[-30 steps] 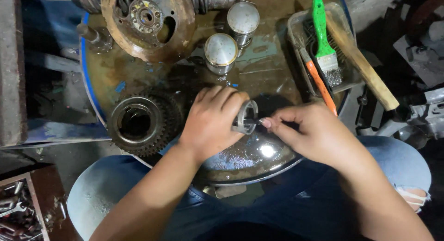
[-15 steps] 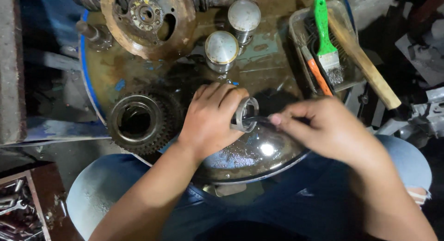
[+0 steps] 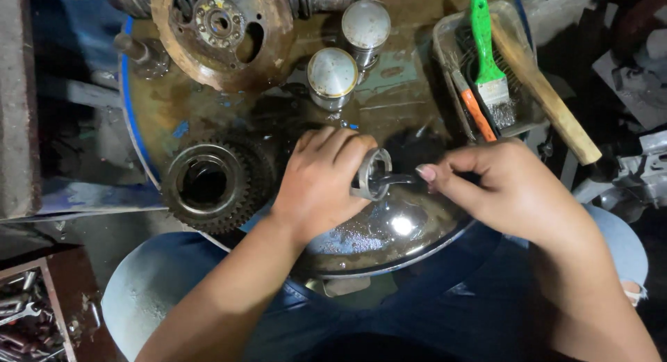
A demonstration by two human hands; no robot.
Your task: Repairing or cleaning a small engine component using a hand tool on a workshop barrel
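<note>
My left hand wraps around a short metal ring, fingers curled over its top, holding it on edge above the steel bowl in my lap. My right hand pinches a thin dark tool between thumb and forefinger, its tip poked into the ring's open mouth. I judge the work is mid-way: the ring is out and in hand, the tool is inside it, and nothing has been set down in the bowl but wet specks.

The ring is dull grey, thin-walled, smooth on its rim. The bowl is polished, round and shallow, and gleams under a light. On the oily, rust-brown drum top lie a black toothed gear with a wide bore, a rusty disc with cut-outs, and two pistons with flat pale crowns. A plastic tray holds a green-handled wire brush, an orange-handled brush and a wooden handle.
</note>
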